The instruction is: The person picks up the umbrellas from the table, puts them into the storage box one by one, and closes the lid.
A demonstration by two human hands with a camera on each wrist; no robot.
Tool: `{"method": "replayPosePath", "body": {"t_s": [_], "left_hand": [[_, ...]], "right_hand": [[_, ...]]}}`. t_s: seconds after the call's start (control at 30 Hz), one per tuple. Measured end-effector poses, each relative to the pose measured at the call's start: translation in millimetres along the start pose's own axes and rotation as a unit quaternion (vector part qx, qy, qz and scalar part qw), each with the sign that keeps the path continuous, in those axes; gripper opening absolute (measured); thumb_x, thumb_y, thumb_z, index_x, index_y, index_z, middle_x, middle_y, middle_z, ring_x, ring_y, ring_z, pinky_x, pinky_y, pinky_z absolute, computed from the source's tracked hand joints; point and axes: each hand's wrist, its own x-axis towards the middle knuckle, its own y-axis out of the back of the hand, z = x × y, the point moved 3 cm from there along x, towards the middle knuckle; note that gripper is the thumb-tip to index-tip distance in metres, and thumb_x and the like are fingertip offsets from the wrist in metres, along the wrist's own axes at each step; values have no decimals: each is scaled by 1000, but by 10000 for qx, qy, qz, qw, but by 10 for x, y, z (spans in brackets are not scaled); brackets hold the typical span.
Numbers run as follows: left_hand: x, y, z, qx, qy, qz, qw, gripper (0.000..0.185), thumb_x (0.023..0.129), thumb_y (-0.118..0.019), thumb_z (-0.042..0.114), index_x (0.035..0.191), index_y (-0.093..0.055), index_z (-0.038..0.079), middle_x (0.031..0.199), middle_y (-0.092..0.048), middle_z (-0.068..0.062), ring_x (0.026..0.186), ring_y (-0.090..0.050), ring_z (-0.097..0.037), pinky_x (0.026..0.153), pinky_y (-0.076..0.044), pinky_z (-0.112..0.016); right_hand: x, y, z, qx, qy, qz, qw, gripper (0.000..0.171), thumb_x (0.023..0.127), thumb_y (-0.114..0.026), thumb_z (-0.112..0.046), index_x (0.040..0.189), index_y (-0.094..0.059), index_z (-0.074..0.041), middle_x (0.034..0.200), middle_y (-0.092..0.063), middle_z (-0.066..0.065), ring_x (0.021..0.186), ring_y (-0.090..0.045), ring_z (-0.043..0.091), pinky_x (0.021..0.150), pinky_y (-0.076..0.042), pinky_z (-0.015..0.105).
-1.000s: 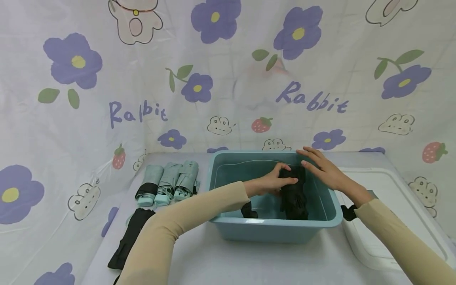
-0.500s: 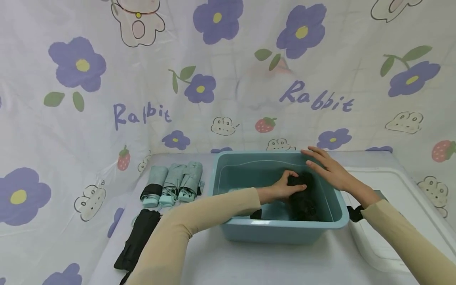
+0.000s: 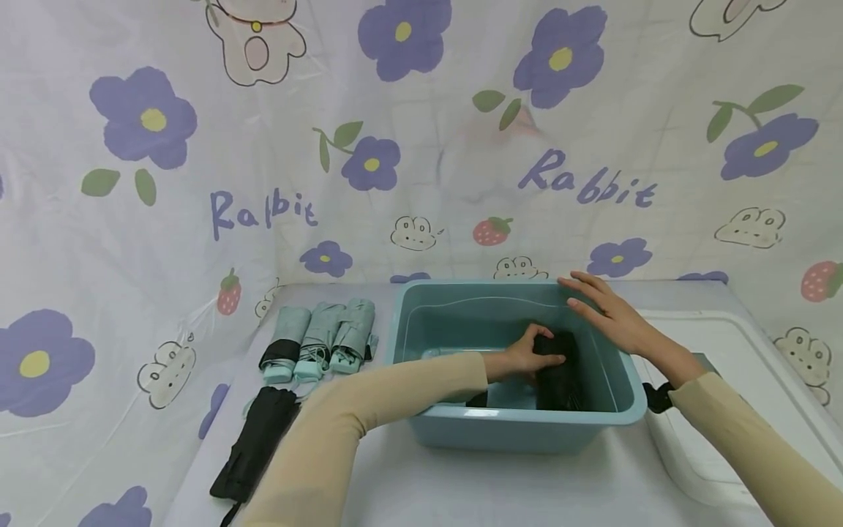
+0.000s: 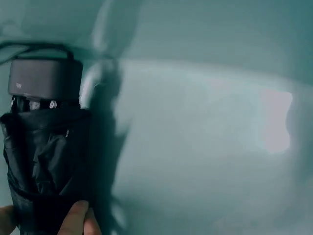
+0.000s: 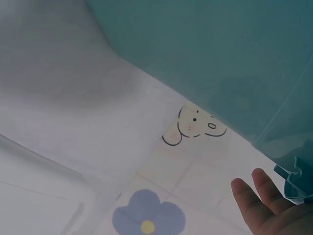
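Inside the blue-green plastic bin [image 3: 500, 433], my left hand [image 3: 523, 354] grips a black folded umbrella [image 3: 558, 380] along the right wall. The left wrist view shows its dark handle end [image 4: 46, 78] with a cord loop, and fingertips [image 4: 74, 218] on the wrapped fabric. Low down in the head view, the bin's front rim hides part of the umbrella. My right hand [image 3: 611, 316] rests at the bin's back right rim with fingers extended; the right wrist view has those fingers [image 5: 247, 200] beside the rim, outside the bin.
Three pale green folded umbrellas [image 3: 320, 338] lie side by side left of the bin. Closer to me is another black folded umbrella [image 3: 255, 443]. A white lid [image 3: 698, 424] lies flat to the right. A printed curtain [image 3: 421, 146] hangs behind the table.
My left hand has lowered the black umbrella deeper into the bin, against the right side. The head view has shifted slightly. My right hand stays at the rim.
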Motion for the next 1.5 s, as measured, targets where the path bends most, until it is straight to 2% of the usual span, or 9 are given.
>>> {"method": "replayPosePath", "body": {"t_s": [0.17, 0.4, 0.57, 0.7, 0.9, 0.97, 1.13, 1.4, 1.5], "left_hand": [[-4, -19, -26, 101, 71, 8, 9999, 39, 90, -62, 23, 119, -37, 19, 121, -42, -13, 74, -59, -28, 69, -54, -42], [61, -32, -14, 36, 94, -183, 9998, 38, 89, -62, 18, 117, -36, 18, 112, -43, -12, 76, -60, -29, 75, -53, -48], [63, -11, 71, 256, 312, -538, 9977, 43, 90, -60, 21, 121, -32, 17, 126, -36, -17, 95, -56, -31, 83, -50, -47], [17, 38, 155, 715, 515, -1041, 9907, 49, 92, -56, 26, 131, -26, 17, 141, -23, -16, 115, -46, -31, 95, -43, -43], [7, 129, 238, 1092, 874, -1675, 9759, 59, 94, -54, 32, 140, -20, 17, 144, -22, -12, 122, -42, -29, 100, -40, -44], [-1, 149, 265, 1307, 924, -1734, 9718, 60, 93, -53, 34, 141, -20, 18, 146, -21, -11, 125, -41, -27, 100, -40, -43], [-41, 181, 300, 1830, 1015, -1756, 9620, 61, 92, -54, 40, 141, -24, 21, 144, -29, -10, 122, -46, -33, 98, -42, -45], [-166, 246, 374, 2577, 705, -2039, 9418, 58, 93, -50, 42, 142, -27, 19, 142, -33, -9, 124, -45, -31, 99, -41, -46], [-229, 284, 420, 2706, 581, -2089, 9380, 58, 94, -49, 40, 142, -27, 17, 144, -31, -8, 124, -45, -30, 98, -41, -45]], "right_hand": [[-3, 9, -11, 18, -12, 4, 10000, 49, 100, -41, -28, 145, -31, -11, 151, -16, 19, 134, -19, 49, 94, -22, 71], [-8, 41, -20, -5, -15, 22, 10000, 49, 100, -41, -28, 145, -32, -10, 151, -16, 20, 133, -19, 49, 94, -22, 71], [1, 63, -14, -33, 44, 103, 9999, 48, 100, -41, -27, 144, -33, -10, 150, -18, 20, 132, -21, 49, 93, -23, 71], [0, 62, -13, -53, 46, 116, 9999, 48, 100, -42, -27, 144, -33, -10, 150, -19, 20, 132, -21, 50, 93, -24, 71], [-9, 50, -12, -44, 2, 83, 10000, 49, 99, -42, -28, 144, -33, -10, 150, -18, 21, 133, -20, 49, 94, -22, 71], [-10, 44, -8, -44, -3, 77, 10000, 49, 99, -42, -28, 144, -33, -10, 150, -18, 21, 133, -20, 49, 94, -22, 71], [-13, 19, -14, -7, -8, 59, 10000, 48, 99, -43, -27, 143, -34, -10, 150, -19, 21, 133, -20, 49, 94, -22, 71], [-8, 13, -31, -20, -25, 99, 9999, 47, 99, -43, -26, 143, -35, -10, 150, -20, 19, 133, -21, 47, 95, -23, 70], [0, 23, -29, -37, -75, 69, 9999, 48, 99, -43, -28, 143, -34, -11, 150, -19, 20, 133, -20, 48, 95, -22, 70]]}}
